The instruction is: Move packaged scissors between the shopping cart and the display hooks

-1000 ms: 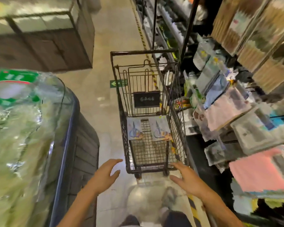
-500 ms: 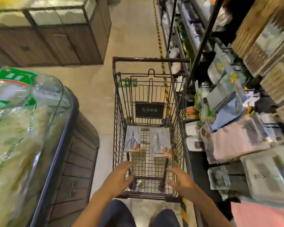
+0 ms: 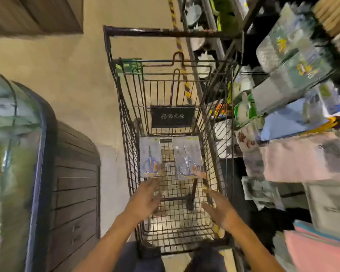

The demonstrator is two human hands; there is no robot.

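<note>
Flanking wire cart (image 3: 124,114) — beige floor (image 3: 67,79)

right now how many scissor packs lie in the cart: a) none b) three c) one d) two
d: two scissor packs lie flat side by side on the cart floor, one to the left and one to the right, with both hands open just short of them.

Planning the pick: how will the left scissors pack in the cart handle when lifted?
The left scissors pack is a flat card blister, so probably light and fairly stiff. Lying flat on the cart's wire floor, it likely needs an edge grip. Its glossy plastic face may be slippery.
</note>
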